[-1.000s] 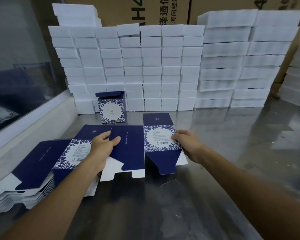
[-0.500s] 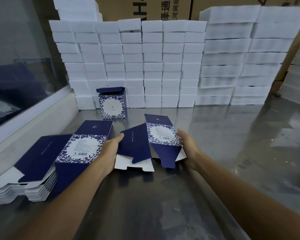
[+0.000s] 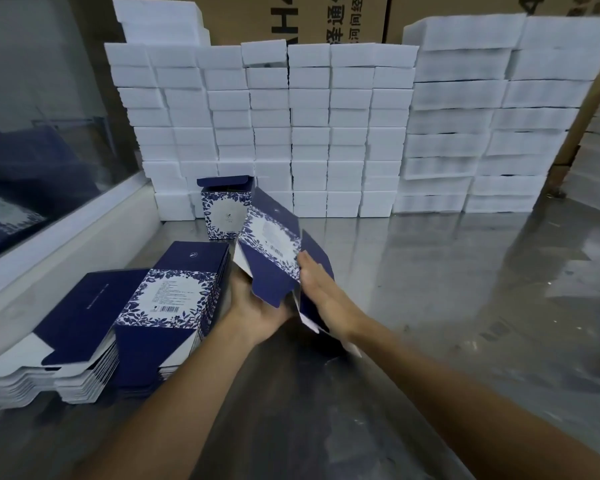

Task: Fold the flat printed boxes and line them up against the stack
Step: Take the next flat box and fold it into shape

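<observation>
I hold one navy printed box (image 3: 272, 244) with a white floral label above the steel table, half opened into a tube and tilted left. My left hand (image 3: 257, 306) cups it from below, fingers curled under its bottom flaps. My right hand (image 3: 321, 289) lies along its right side with nearly straight fingers. A pile of flat printed boxes (image 3: 136, 317) lies at the left. One folded box (image 3: 224, 211) stands upright, lid flap raised, against the stack of white boxes (image 3: 309, 133).
The steel table (image 3: 447, 289) stretches to the right, shiny and wet-looking. A second, wider white stack (image 3: 499, 116) stands at the back right before brown cartons (image 3: 291, 15). A white ledge with a glass pane (image 3: 59, 230) runs along the left.
The box lay flat on the table under both hands. It has since been lifted, swung upright and pushed together into a half-open tube. The camera has tilted slightly.
</observation>
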Demonstrator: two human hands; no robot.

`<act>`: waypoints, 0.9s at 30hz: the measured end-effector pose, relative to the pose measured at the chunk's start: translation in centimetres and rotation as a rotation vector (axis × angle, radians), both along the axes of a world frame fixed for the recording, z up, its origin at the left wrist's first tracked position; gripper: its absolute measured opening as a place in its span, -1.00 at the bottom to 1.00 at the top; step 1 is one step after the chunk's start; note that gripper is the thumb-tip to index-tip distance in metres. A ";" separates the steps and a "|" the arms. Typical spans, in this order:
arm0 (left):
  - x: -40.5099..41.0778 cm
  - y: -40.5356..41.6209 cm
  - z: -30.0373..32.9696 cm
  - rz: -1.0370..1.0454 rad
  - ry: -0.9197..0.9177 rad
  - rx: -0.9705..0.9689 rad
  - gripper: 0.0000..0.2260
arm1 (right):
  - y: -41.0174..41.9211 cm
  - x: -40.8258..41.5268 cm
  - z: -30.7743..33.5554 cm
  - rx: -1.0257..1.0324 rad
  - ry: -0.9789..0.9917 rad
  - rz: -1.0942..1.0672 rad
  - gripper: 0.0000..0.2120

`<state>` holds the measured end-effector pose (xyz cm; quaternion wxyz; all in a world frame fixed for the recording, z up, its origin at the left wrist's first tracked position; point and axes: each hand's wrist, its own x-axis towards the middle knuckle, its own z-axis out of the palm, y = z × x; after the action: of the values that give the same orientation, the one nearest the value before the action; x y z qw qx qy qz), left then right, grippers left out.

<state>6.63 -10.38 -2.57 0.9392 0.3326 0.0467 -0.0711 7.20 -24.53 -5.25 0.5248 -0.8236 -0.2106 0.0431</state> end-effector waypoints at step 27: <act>-0.8 2.8 -4.0 0.017 -0.414 1.236 -0.20 | -3.2 -0.4 0.4 0.761 0.233 -0.194 -0.40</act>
<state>5.86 -7.55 -6.52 0.5651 0.8178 -0.1004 0.0420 6.85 -27.68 -4.90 0.8141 -0.5762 -0.0719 0.0056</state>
